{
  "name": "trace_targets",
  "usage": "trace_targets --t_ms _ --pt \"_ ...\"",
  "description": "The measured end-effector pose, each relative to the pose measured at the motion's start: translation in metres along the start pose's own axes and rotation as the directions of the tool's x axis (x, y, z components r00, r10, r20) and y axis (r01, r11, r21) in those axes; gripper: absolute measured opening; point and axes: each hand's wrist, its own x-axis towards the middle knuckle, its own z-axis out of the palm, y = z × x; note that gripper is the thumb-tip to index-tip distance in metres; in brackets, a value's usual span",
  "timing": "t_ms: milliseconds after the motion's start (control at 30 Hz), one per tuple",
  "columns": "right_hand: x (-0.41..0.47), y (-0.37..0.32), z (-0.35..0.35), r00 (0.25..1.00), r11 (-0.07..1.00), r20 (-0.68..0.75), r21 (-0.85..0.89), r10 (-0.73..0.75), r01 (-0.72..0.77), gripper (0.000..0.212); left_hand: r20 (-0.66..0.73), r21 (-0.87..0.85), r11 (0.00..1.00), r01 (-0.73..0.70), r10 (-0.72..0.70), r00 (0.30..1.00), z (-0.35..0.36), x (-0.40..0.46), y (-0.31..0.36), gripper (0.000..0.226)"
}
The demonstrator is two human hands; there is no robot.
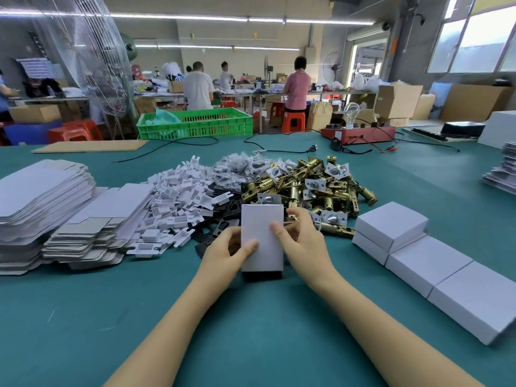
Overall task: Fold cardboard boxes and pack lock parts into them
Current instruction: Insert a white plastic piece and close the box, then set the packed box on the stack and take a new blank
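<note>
A small white cardboard box (261, 224) is held at the middle of the green table (251, 331), its near end dark and open. My left hand (223, 251) grips its left side with the thumb on top. My right hand (300, 237) grips the right side, thumb on the top face. Behind it lies a heap of brass latch parts (312, 185), white plastic inserts (178, 202), black plates (220, 219) and bagged screws (240, 166). Flat box blanks (44, 208) are stacked at the left. Folded white boxes (424, 261) line up at the right.
A red tester with a bulb (358, 134) and black cables (173, 146) lie at the table's far side. A green crate (195, 124) stands behind. Paper stacks (502, 169) sit at the far right. People work at benches in the background.
</note>
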Motion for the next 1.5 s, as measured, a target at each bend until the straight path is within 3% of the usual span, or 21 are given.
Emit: trace_targets --t_ms 100,200,267,333,400,433,500,633,800,900,1033,1133,1267,1367,1500 --pt "-0.001 -0.007 0.0 0.985 0.978 0.049 0.118 0.166 -0.171 0.035 -0.042 -0.259 0.96 0.105 -0.119 0.992 0.002 -0.001 0.006 0.022" --pt "-0.002 -0.018 -0.005 0.961 0.967 0.136 0.049 0.242 -0.25 0.041 -0.013 -0.34 0.923 0.183 -0.199 0.98 -0.002 -0.001 0.009 0.041" --pt "-0.003 -0.023 -0.012 0.976 0.982 0.178 -0.162 0.126 -0.097 0.074 -0.004 -0.356 0.908 0.223 -0.24 0.971 -0.003 0.002 0.008 0.041" --pt "-0.006 -0.027 -0.017 0.951 0.894 0.304 -0.407 -0.063 0.189 0.104 -0.008 -0.352 0.904 0.242 -0.261 0.965 -0.004 0.004 0.007 0.038" --pt "-0.012 -0.032 -0.016 0.884 0.717 0.443 -0.567 -0.15 0.406 0.114 0.004 -0.312 0.921 0.233 -0.244 0.97 -0.005 0.005 0.006 0.032" --pt "-0.015 -0.033 -0.014 0.865 0.672 0.484 -0.597 -0.134 0.438 0.115 0.024 -0.28 0.933 0.225 -0.228 0.973 -0.005 0.005 0.006 0.028" --pt "-0.019 -0.032 -0.008 0.86 0.699 0.508 -0.594 -0.06 0.399 0.108 0.069 -0.22 0.951 0.217 -0.206 0.976 -0.006 0.004 0.007 0.023" --pt "-0.021 -0.03 -0.003 0.893 0.787 0.445 -0.575 0.071 0.224 0.102 0.114 -0.237 0.948 0.21 -0.188 0.976 -0.007 0.001 0.01 0.023" --pt "-0.012 -0.042 -0.017 0.897 0.9 0.399 -0.436 0.188 0.006 0.093 0.163 -0.381 0.878 0.29 -0.246 0.956 -0.006 0.001 0.015 0.034" --pt "-0.008 -0.055 -0.039 0.907 0.948 0.386 -0.315 0.167 -0.04 0.078 0.156 -0.422 0.853 0.308 -0.266 0.951 -0.004 0.002 0.018 0.033" --pt "-0.005 -0.081 -0.089 0.966 0.949 0.226 -0.31 0.127 -0.052 0.081 0.15 -0.403 0.869 0.286 -0.245 0.958 -0.002 0.002 0.017 0.035" --pt "-0.007 -0.087 -0.143 0.983 0.879 0.109 -0.47 0.148 -0.08 0.084 0.151 -0.376 0.888 0.266 -0.224 0.963 -0.002 0.001 0.015 0.035" --pt "-0.017 -0.065 -0.204 0.951 0.632 -0.065 -0.734 0.302 -0.25 0.1 0.159 -0.366 0.893 0.261 -0.216 0.963 -0.002 0.001 0.015 0.034" --pt "-0.024 -0.043 -0.223 0.908 0.535 -0.094 -0.781 0.409 -0.322 0.101 0.164 -0.366 0.893 0.262 -0.215 0.963 -0.002 0.002 0.014 0.033" --pt "-0.027 -0.022 -0.223 0.878 0.516 -0.087 -0.78 0.472 -0.354 0.101 0.162 -0.36 0.896 0.259 -0.214 0.963 -0.003 0.002 0.013 0.033"
